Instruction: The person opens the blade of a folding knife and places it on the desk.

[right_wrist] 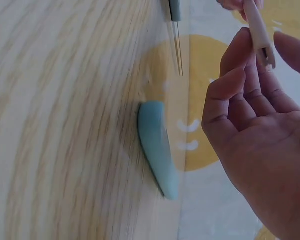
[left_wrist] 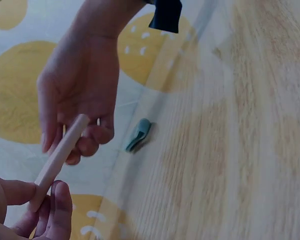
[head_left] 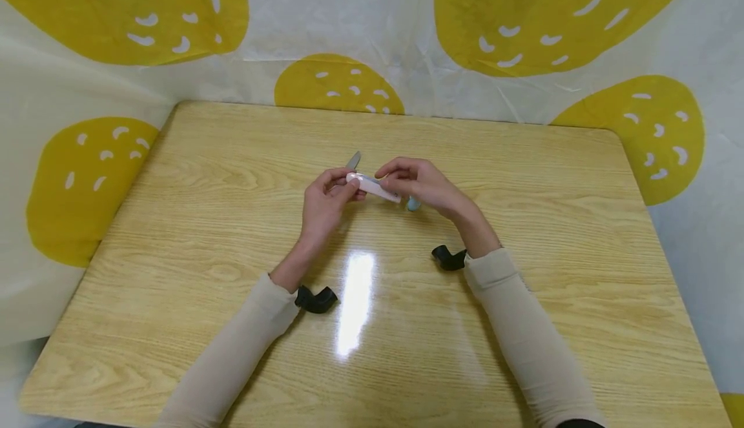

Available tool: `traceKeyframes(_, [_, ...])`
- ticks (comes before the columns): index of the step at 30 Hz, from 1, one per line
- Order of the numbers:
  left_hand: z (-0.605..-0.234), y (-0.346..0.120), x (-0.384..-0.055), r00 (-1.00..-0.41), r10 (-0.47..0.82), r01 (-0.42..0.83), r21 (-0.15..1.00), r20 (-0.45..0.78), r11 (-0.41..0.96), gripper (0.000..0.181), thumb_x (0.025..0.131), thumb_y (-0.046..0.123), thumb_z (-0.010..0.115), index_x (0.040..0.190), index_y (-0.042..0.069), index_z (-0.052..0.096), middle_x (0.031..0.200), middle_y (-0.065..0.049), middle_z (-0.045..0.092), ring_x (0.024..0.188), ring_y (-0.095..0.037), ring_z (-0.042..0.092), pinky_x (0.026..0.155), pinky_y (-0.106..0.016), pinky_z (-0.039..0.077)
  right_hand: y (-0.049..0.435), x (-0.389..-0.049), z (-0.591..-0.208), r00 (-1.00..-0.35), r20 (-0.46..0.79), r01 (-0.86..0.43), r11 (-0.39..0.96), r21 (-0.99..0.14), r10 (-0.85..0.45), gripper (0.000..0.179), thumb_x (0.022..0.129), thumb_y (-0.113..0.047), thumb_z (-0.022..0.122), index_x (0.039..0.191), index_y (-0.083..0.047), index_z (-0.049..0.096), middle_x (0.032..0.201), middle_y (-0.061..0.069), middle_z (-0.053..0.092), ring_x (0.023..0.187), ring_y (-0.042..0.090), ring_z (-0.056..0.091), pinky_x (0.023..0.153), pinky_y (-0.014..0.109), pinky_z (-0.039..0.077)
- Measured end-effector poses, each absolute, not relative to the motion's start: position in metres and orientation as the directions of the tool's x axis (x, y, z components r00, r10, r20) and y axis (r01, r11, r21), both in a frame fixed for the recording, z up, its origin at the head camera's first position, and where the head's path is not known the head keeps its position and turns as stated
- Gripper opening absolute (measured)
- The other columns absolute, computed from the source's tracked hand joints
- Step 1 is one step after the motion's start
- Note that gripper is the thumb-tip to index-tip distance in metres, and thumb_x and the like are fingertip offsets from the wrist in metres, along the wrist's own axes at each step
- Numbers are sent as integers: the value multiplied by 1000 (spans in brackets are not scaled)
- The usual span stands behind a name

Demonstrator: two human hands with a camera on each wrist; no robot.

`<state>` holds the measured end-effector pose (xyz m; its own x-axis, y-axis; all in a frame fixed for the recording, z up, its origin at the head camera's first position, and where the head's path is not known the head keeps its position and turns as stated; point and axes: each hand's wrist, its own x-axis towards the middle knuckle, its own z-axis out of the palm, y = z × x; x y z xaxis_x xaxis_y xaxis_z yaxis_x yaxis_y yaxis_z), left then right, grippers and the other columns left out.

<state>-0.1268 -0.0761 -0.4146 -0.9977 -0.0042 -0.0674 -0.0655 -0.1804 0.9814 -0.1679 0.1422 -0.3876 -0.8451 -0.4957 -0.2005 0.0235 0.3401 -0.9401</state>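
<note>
My left hand (head_left: 328, 202) pinches one end of a slim, pale pink, handle-shaped piece (head_left: 374, 187) between thumb and fingers, above the table. Its far end shows a slot in the right wrist view. My right hand (head_left: 427, 186) is beside that far end, fingers loosely bent behind it and thumb apart from it. Beyond the left hand lies a knife with a grey blade (head_left: 354, 159); its teal handle (right_wrist: 175, 9) shows in the right wrist view. A curved teal piece (right_wrist: 154, 145) lies on the table below my right hand.
The wood-grain table (head_left: 203, 234) has a white curtain (head_left: 343, 2) with yellow patches behind it. Black wrist mounts (head_left: 316, 300) stick out inward from both cuffs. A bright light reflection falls on the tabletop between the forearms.
</note>
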Motion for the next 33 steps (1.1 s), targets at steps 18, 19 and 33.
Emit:
traceKeyframes(18, [-415, -76, -123, -995, 77, -74, 992, -66, -100, 30, 102, 6, 66, 129, -7, 65, 108, -11, 68, 87, -25, 75, 92, -49, 61, 121, -172, -389, -875, -189, -5, 398, -917, -446, 17, 105, -19, 63, 112, -8, 75, 109, 10, 72, 91, 22, 63, 80, 32, 51])
traceKeyframes(19, [-416, -76, -123, -995, 78, -72, 993, -64, -96, 30, 102, 7, 66, 129, -7, 65, 109, -11, 68, 86, -24, 75, 92, -48, 62, 121, -172, -389, -874, -196, -3, 407, -913, -445, 18, 105, -19, 63, 112, -8, 76, 109, 10, 72, 91, 22, 63, 80, 32, 51])
traceKeyframes(33, [-416, -80, -122, -995, 63, -75, 996, -72, -50, 30, 101, 7, 67, 129, -5, 66, 108, -13, 69, 88, -27, 75, 90, -46, 62, 124, -171, -386, -876, -224, 3, 460, -888, -427, 27, 111, -23, 53, 115, -3, 70, 102, 10, 65, 90, 29, 55, 79, 36, 47])
